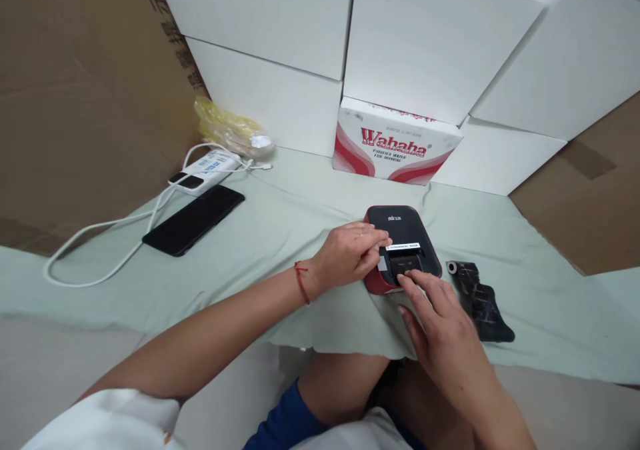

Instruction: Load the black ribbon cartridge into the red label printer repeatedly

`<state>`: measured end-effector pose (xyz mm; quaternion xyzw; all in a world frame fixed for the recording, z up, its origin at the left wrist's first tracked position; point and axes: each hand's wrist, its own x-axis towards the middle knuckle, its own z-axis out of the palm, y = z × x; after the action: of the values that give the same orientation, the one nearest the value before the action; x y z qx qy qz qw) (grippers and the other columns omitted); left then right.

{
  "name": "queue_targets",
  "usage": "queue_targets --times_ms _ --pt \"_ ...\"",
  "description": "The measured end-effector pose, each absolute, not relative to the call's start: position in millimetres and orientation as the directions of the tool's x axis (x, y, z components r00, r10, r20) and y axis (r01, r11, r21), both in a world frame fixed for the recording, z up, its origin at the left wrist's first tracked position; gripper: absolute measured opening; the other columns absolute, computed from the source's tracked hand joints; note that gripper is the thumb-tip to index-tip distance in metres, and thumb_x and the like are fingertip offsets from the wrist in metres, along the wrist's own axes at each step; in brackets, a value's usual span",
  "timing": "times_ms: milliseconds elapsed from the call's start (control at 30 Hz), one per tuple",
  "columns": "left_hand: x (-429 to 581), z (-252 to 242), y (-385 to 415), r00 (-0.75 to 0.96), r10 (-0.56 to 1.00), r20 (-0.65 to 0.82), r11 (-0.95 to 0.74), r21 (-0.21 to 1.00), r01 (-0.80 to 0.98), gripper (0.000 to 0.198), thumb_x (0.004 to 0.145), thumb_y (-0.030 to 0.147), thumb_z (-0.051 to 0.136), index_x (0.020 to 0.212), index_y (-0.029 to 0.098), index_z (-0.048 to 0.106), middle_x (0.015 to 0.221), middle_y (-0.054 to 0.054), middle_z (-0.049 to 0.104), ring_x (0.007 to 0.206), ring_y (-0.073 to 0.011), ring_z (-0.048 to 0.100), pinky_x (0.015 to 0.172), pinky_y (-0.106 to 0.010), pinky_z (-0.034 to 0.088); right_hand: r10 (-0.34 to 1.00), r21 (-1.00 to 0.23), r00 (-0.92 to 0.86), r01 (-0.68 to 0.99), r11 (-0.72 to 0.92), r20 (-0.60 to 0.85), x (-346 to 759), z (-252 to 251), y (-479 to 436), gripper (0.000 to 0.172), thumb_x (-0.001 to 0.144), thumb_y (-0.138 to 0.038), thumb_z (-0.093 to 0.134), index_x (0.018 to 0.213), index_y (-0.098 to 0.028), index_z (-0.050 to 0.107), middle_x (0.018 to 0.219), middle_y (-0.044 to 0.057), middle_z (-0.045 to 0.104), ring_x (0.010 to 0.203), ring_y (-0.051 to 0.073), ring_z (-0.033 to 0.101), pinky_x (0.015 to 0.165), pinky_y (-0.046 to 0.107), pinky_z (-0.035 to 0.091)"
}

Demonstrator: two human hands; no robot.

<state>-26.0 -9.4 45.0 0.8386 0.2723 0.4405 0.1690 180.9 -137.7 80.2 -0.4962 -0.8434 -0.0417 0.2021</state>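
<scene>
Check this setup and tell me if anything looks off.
The Wahaha carton stands tilted, leaning back among the white boxes instead of sitting squared with them. The pale green cloth is rumpled and sags at its front edge beneath the black-and-red label printer.

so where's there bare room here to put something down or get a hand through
Bare green cloth lies between the black phone and the black-and-red label printer, below the Wahaha box. Another patch lies right of the crumpled black strip. It's crowded at the printer, under the left hand and right hand, and around the phone, white charging block and white cable.
</scene>
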Motion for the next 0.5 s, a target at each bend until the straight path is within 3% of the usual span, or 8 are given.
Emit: queue_targets --times_ms 100,167,267,367,433,500 --pt "-23.1 50.7 -11.4 0.386 0.782 0.489 -0.593 0.774 0.220 0.041 0.089 0.018 0.056 0.130 0.021 0.058 0.106 -0.005 0.080 0.107 -0.0207 0.074 0.105 -0.038 0.055 0.816 -0.106 -0.431 0.858 0.503 0.386 179.4 82.5 -136.1 0.043 0.099 -0.016 0.055 0.142 -0.020 0.055 0.134 0.015 0.064 0.121 0.031 0.060 0.098 0.051 0.059" --pt "-21.7 46.5 -11.8 0.321 0.854 0.411 -0.463 0.881 0.103 0.063 0.085 0.022 0.066 0.144 0.021 0.045 0.125 -0.010 0.074 0.125 -0.0236 0.066 0.114 -0.042 0.049 0.819 -0.104 -0.423 0.863 0.495 0.389 178.6 81.2 -137.7 0.043 0.100 -0.016 0.054 0.143 -0.020 0.054 0.135 0.015 0.063 0.121 0.031 0.059 0.097 0.051 0.059" --pt "-18.8 32.2 -12.2 0.267 0.891 0.366 -0.369 0.928 -0.039 0.097 0.074 0.028 0.080 0.156 0.024 0.029 0.164 -0.017 0.038 0.156 -0.0320 0.033 0.130 -0.051 0.026 0.822 -0.110 -0.408 0.868 0.484 0.398 178.1 78.5 -141.6 0.045 0.100 -0.018 0.054 0.145 -0.021 0.052 0.137 0.015 0.061 0.123 0.031 0.059 0.097 0.051 0.059" --pt "-12.0 21.2 -15.1 0.268 0.925 0.271 -0.249 0.962 -0.111 0.115 0.072 0.026 0.080 0.164 0.029 0.011 0.175 -0.013 0.011 0.164 -0.0354 0.006 0.133 -0.056 0.013 0.825 -0.120 -0.407 0.867 0.484 0.393 179.0 78.4 -143.8 0.046 0.100 -0.018 0.054 0.146 -0.019 0.051 0.138 0.016 0.060 0.125 0.030 0.058 0.098 0.050 0.058" --pt "-5.9 19.6 -18.5 0.299 0.935 0.189 -0.136 0.972 -0.190 0.121 0.072 0.022 0.076 0.165 0.030 -0.001 0.175 -0.013 0.013 0.164 -0.0347 0.008 0.132 -0.054 0.019 0.829 -0.130 -0.414 0.862 0.490 0.377 180.1 79.7 -143.7 0.047 0.100 -0.017 0.054 0.147 -0.020 0.050 0.139 0.016 0.060 0.126 0.029 0.058 0.100 0.050 0.058" --pt "-0.6 21.1 -22.0 0.339 0.930 0.140 -0.040 0.958 -0.284 0.124 0.072 0.019 0.070 0.165 0.027 -0.011 0.173 -0.013 0.023 0.162 -0.0326 0.019 0.131 -0.050 0.027 0.831 -0.139 -0.419 0.858 0.494 0.367 180.8 81.0 -142.8 0.048 0.101 -0.017 0.053 0.148 -0.021 0.049 0.139 0.015 0.059 0.125 0.029 0.057 0.101 0.050 0.057"
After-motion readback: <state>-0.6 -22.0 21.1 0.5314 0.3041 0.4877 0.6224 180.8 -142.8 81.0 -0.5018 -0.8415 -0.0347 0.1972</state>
